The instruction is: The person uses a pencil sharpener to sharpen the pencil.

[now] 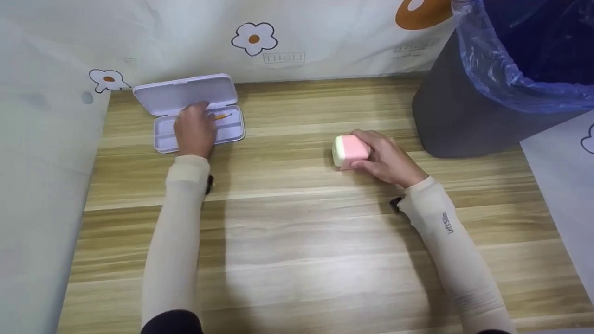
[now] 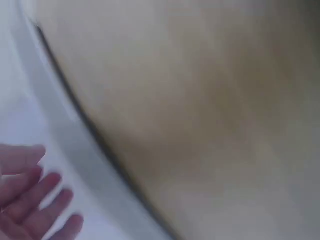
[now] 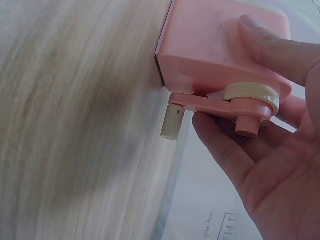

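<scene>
My left hand (image 1: 195, 130) is over an open white pencil case (image 1: 231, 133) at the far left of the table. In the left wrist view its slightly bent fingers (image 2: 45, 215) are spread, with nothing seen between them. A short yellow pencil (image 1: 222, 116) lies in the case's upper compartment, just right of that hand. My right hand (image 1: 387, 157) grips a pink and cream hand-crank pencil sharpener (image 1: 355, 147) at mid-table. The right wrist view shows the thumb on the pink body, with the crank (image 3: 210, 106) and its cream knob (image 3: 172, 121) facing the palm.
A grey bin (image 1: 457, 102) with a blue plastic liner (image 1: 501, 69) stands at the back right of the wooden table (image 1: 306, 241). Flower-printed white sheeting (image 1: 325, 28) rises along the back and left. The case's lid (image 1: 185, 93) stands up near that sheeting.
</scene>
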Demonstrator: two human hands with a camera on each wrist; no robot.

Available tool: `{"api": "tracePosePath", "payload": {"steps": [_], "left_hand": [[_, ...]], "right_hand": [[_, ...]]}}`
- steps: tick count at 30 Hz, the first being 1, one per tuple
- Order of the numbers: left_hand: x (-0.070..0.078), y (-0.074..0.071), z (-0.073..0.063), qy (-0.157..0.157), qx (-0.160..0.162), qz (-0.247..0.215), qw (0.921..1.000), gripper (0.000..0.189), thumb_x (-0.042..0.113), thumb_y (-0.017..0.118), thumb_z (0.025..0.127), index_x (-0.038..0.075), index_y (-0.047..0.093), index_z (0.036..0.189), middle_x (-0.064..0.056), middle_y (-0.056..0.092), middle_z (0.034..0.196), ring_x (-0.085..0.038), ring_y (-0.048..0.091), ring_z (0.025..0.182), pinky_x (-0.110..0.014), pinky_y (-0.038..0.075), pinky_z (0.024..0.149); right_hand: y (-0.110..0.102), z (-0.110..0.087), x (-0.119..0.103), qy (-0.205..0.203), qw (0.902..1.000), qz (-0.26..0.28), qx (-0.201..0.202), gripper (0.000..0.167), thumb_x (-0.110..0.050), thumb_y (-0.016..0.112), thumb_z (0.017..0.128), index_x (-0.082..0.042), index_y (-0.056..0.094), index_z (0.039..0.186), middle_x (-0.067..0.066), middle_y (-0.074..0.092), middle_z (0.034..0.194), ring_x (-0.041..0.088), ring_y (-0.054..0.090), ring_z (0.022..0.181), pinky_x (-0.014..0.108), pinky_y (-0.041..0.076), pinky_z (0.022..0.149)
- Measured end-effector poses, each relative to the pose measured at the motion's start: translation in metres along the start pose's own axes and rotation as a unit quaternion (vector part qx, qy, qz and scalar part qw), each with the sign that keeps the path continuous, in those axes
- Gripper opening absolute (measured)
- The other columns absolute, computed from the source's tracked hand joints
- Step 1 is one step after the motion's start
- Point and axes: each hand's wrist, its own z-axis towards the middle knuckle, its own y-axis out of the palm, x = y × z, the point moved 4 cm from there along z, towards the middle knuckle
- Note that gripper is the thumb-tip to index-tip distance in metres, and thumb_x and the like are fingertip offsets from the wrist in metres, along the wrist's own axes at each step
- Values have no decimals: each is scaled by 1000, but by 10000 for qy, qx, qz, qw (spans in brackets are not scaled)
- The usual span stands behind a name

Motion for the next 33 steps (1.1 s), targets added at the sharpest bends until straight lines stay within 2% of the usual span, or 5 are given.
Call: {"api": "tracePosePath", "payload": {"steps": [5, 10, 18, 28, 33], "left_hand": [[82, 19, -24, 676, -687, -902, 9912, 39, 8, 67, 88, -1, 66, 126, -16, 66, 125, -32, 60, 118, -42, 45, 101], [158, 57, -59, 1346, -2792, -1797, 9336, 72, 15, 79, 83, 4, 47, 146, -11, 50, 148, -24, 48, 134, -31, 36, 110], [187, 93, -84, 1555, -3309, -2777, 8884, 71, 11, 81, 83, 1, 48, 146, -12, 53, 144, -20, 52, 129, -33, 42, 107], [198, 84, -91, 2646, -2417, -1475, 9218, 56, 33, 79, 85, 13, 64, 135, -11, 63, 129, -19, 65, 93, -33, 53, 81], [205, 78, -97, 3310, -2375, -838, 9094, 48, 28, 72, 91, 7, 63, 134, -14, 50, 147, -17, 61, 68, -28, 52, 70]], "right_hand": [[-2, 0, 0, 38, 9999, -87, -37, 58, -19, 83, 81, -8, 59, 132, 9, 65, 118, 24, 59, 107, 45, 45, 95], [-3, -1, 2, 191, 9996, -128, -135, 61, -17, 83, 81, -7, 57, 136, 11, 64, 124, 26, 59, 112, 47, 44, 99], [-1, -1, 2, 276, 9987, -282, -308, 80, -14, 80, 85, 0, 37, 151, 21, 49, 146, 35, 51, 130, 49, 40, 106], [-1, -19, 2, 575, 9928, -580, 879, 70, -17, 83, 82, 1, 48, 139, 16, 63, 116, 30, 64, 104, 45, 50, 91], [4, -31, 1, 870, 9931, -182, 770, 52, -12, 77, 87, 1, 56, 132, 16, 69, 114, 32, 64, 107, 48, 47, 95]]}}
